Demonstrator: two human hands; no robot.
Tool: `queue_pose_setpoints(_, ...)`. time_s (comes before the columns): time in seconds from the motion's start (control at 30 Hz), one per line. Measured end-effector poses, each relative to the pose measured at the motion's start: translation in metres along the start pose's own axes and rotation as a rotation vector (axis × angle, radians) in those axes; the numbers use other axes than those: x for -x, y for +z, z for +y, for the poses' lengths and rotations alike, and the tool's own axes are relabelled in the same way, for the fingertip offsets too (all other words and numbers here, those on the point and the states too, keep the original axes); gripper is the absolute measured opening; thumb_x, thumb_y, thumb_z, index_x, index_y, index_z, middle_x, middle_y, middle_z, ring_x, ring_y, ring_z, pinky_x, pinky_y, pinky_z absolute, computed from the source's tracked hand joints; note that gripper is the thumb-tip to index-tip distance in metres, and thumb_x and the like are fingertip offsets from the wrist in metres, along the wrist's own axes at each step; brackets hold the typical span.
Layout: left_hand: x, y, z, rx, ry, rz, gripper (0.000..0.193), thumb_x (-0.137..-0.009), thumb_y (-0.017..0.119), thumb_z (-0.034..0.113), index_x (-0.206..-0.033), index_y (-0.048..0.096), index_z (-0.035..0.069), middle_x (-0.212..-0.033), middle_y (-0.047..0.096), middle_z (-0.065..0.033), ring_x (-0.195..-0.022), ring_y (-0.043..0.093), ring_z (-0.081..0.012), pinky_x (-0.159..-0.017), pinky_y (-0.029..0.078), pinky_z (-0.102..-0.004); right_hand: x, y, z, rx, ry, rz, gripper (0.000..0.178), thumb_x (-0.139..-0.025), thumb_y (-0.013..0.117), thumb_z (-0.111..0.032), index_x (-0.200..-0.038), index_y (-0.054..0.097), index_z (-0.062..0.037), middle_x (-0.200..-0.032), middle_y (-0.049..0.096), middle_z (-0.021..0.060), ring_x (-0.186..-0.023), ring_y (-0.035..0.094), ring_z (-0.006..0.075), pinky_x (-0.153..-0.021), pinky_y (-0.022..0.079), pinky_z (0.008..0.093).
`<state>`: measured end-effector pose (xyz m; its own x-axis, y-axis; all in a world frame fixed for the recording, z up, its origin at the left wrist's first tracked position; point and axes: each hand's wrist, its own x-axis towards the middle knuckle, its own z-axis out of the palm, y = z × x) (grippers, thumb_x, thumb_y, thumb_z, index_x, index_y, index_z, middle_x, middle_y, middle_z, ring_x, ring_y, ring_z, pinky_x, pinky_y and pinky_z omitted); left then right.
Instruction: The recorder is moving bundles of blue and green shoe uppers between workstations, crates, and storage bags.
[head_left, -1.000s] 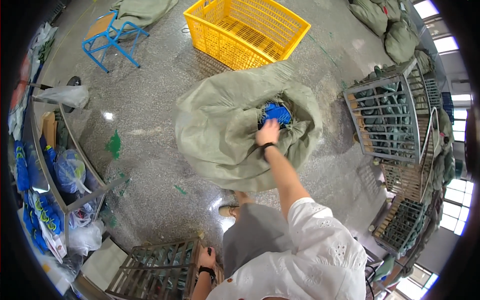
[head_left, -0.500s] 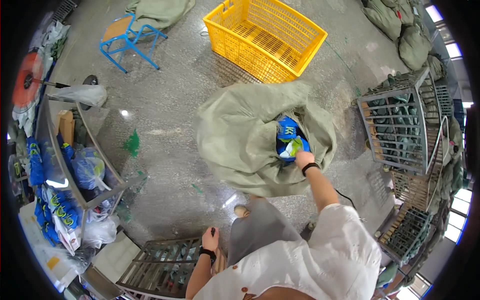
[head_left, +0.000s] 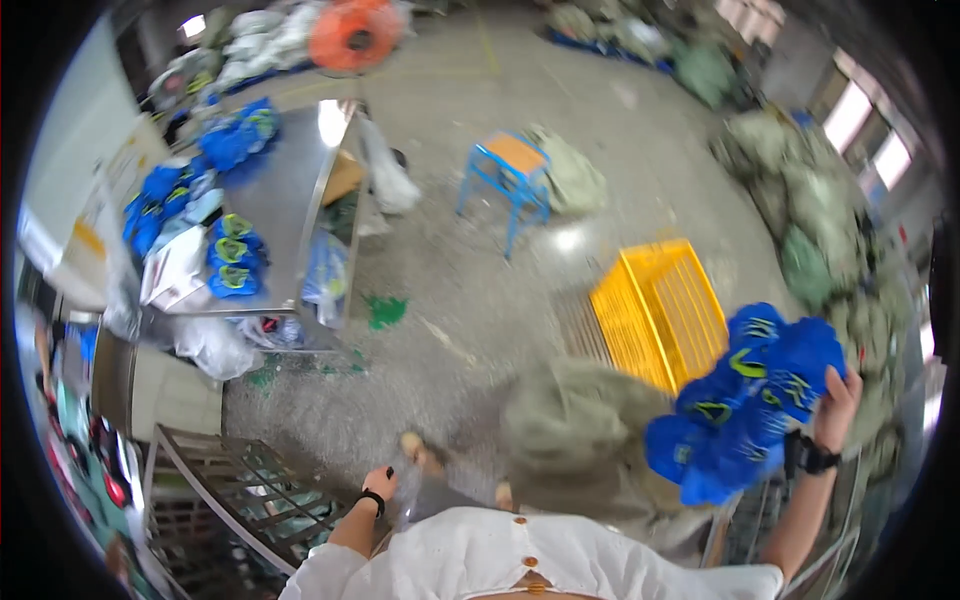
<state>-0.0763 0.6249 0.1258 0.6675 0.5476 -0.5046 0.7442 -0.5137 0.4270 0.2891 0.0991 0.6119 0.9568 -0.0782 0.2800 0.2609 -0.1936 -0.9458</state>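
In the head view, my right hand (head_left: 838, 408) is raised at the right, its fingers closed on the edge of a bundle of blue shoe uppers (head_left: 745, 415) with yellow-green trim. The uppers hang bunched together, a little blurred, above and beside the grey-green sack (head_left: 570, 415). My left hand (head_left: 379, 484) is low near my body, fingers curled round a small dark object (head_left: 391, 470) whose kind I cannot make out. The sack slumps on the floor in front of me, and the bundle hides part of it.
A yellow plastic crate (head_left: 640, 320) stands beyond the sack, with a blue-framed stool (head_left: 515, 155) farther off. To the left, a metal table (head_left: 275, 190) carries more blue uppers (head_left: 233, 255). A slatted metal rack (head_left: 230, 500) is at lower left. Filled sacks (head_left: 790, 190) line the right.
My right hand has lifted the bundle of blue shoe uppers out of the sack and moved right. The view has turned left, bringing the table into fuller sight. My left hand stays low.
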Motion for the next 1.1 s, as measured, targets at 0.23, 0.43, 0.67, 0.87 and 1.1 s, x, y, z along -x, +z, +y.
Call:
queue_pose_setpoints(0.23, -0.087, -0.067, -0.017, 0.276, -0.088, 0.123, 0.031, -0.08, 0.05, 0.033, -0.093, 0.061, 0.007, -0.091, 0.062, -0.0196, -0.087, 0.058, -0.0379, -0.077, 0.046, -0.0452, -0.084, 0.208, -0.1, 0.01, -0.29, -0.199, 0.01, -0.084, 0.057, -0.012, -0.088, 0.058, -0.0031, -0.08, 0.061, -0.0008, -0.064, 0.052, 0.0042, -0.057, 0.039, 0.018)
queue_pose_setpoints(0.43, -0.124, -0.135, -0.011, 0.46, 0.021, 0.32, 0.027, -0.08, 0.053, 0.03, -0.091, 0.06, 0.006, -0.089, 0.061, -0.0198, -0.083, 0.058, -0.0376, -0.072, 0.046, -0.0443, -0.127, 0.381, -0.142, -0.195, -0.251, -0.181, 0.013, -0.083, 0.06, -0.02, -0.076, 0.053, -0.012, -0.061, 0.049, -0.0073, -0.048, 0.039, 0.0011, -0.042, 0.025, 0.0174)
queue_pose_setpoints(0.67, -0.175, -0.237, 0.031, 0.796, 0.181, 0.468, 0.037, -0.079, 0.061, 0.029, -0.106, 0.053, 0.005, -0.097, 0.058, -0.0151, -0.072, 0.06, -0.0257, -0.064, 0.048, -0.0345, -0.195, 0.584, -0.136, -0.568, 0.007, -0.343, 0.021, -0.083, 0.061, -0.02, -0.068, 0.047, -0.0152, -0.053, 0.041, -0.0074, -0.04, 0.03, 0.0038, -0.039, 0.022, 0.0199)
queue_pose_setpoints(0.87, -0.246, -0.348, 0.069, 1.947, 0.165, 0.159, 0.061, -0.089, 0.035, 0.054, -0.13, 0.032, 0.01, -0.109, 0.055, -0.0123, -0.062, 0.054, -0.0141, -0.043, 0.028, -0.0197, -0.202, 0.727, -0.156, -0.702, -0.076, -0.778, 0.026, -0.085, 0.057, -0.022, -0.062, 0.047, -0.0144, -0.047, 0.039, -0.0061, -0.036, 0.03, 0.0047, -0.037, 0.023, 0.022)
queue_pose_setpoints(1.1, -0.326, -0.438, 0.14, 1.926, 0.66, 0.26, 0.05, -0.092, 0.041, 0.037, -0.132, 0.035, 0.008, -0.127, 0.046, -0.011, -0.11, 0.048, -0.0227, -0.096, 0.036, -0.0356, -0.236, 0.862, -0.152, -0.66, -0.176, -1.136, 0.021, -0.088, 0.051, -0.021, -0.095, 0.056, -0.0018, -0.074, 0.059, -0.0004, -0.041, 0.04, 0.0018, -0.036, 0.029, 0.0154)
